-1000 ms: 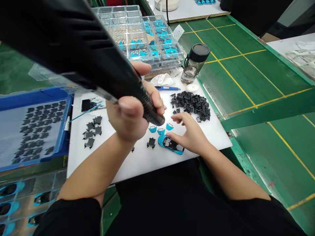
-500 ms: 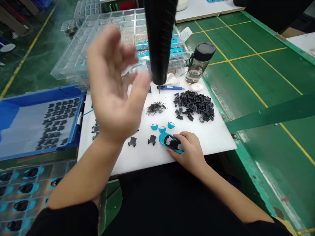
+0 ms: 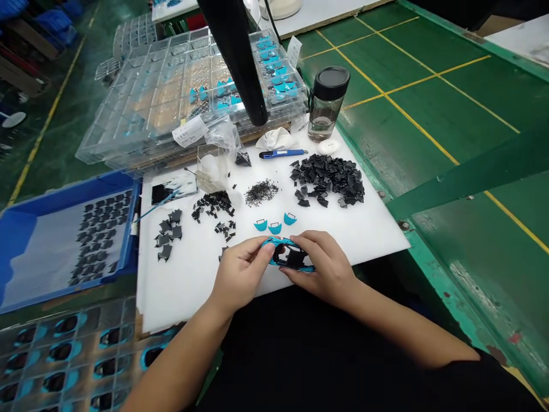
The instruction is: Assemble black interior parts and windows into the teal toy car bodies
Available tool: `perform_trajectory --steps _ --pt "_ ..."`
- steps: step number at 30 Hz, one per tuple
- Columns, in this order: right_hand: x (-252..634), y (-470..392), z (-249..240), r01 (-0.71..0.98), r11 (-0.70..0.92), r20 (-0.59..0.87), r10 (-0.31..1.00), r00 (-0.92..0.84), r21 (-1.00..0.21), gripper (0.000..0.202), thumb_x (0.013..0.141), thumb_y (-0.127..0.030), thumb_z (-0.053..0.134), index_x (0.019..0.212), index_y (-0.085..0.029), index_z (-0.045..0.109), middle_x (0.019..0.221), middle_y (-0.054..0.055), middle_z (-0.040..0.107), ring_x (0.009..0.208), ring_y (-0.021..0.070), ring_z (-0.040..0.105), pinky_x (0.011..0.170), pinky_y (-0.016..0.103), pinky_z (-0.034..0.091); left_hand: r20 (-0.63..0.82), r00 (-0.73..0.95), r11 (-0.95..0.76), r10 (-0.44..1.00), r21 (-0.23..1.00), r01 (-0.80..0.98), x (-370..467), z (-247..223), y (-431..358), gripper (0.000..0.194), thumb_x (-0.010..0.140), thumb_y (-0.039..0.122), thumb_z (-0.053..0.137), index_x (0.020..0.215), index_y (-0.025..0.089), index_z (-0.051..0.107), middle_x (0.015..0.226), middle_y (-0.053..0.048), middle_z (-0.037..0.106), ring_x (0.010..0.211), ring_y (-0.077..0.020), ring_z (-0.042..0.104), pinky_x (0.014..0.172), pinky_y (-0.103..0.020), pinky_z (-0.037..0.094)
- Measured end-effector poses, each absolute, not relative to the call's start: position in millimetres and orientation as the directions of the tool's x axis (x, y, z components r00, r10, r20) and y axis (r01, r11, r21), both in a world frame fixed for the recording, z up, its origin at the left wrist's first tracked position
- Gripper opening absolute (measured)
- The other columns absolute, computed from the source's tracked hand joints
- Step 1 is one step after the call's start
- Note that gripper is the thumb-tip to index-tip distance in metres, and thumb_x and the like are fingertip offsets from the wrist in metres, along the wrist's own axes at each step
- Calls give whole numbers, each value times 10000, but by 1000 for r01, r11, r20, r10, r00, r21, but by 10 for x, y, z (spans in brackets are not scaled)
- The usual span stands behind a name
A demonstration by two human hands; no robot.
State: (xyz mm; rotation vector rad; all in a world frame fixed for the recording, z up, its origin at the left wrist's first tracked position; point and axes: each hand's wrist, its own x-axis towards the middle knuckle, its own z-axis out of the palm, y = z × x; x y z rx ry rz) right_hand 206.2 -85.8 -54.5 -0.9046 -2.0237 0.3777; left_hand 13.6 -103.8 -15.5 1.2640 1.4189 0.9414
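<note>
A blue toy car body (image 3: pixel 271 258) with black parts inside is held between both hands near the white board's front edge. My left hand (image 3: pixel 240 272) pinches its left end between thumb and fingers. Around the right end close the thumb and fingers of my right hand (image 3: pixel 323 263). Just beyond the car lie three small blue curved pieces (image 3: pixel 275 228) with black edges. Past them is a heap of tiny black screws or pins (image 3: pixel 261 193). A black screwdriver-like tool (image 3: pixel 257 109) hangs above the board, touching neither hand.
Black plastic parts (image 3: pixel 328 177) are piled at the right, beside a water bottle (image 3: pixel 328 103) and blue pen-like tool (image 3: pixel 283 153). Clear compartment trays (image 3: pixel 150 86) stand behind. A blue bin (image 3: pixel 26 203) sits left, and more car bodies fill a tray (image 3: pixel 92 320) below it.
My left hand has come down from near the hanging tool and taken hold of the car body's left end. The tool has swung up and left. My right hand keeps its grip.
</note>
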Motion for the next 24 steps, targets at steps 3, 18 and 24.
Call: perform_trajectory --steps 3,18,24 --pt "2056 -844 -516 391 645 561 764 -319 -657 489 811 -332 777 1234 -169 593 1057 154 661 970 279 649 818 417 569 -173 41 157 984 955 250 54 -169 -1034 391 954 474 558 1126 186 759 1099 -88 762 1044 -254 698 947 -366 558" --pt "1866 -982 -472 -455 -824 -337 557 -759 -338 593 840 -670 622 950 -100 745 775 51 663 567 108 582 554 227 476 197 72 -209 978 889 407 29 -71 -989 344 873 191 701 1204 285 693 1075 -35 645 937 -131 623 832 -250 548" --pt "1819 -1045 -447 -486 -786 -353 610 -709 -383 551 860 -649 630 934 -113 733 789 63 683 560 105 588 557 225 484 228 17 -211 974 870 446 42 -50 -993 253 843 180 735 1085 253 740 970 -20 686 854 -122 640 754 -243 549"
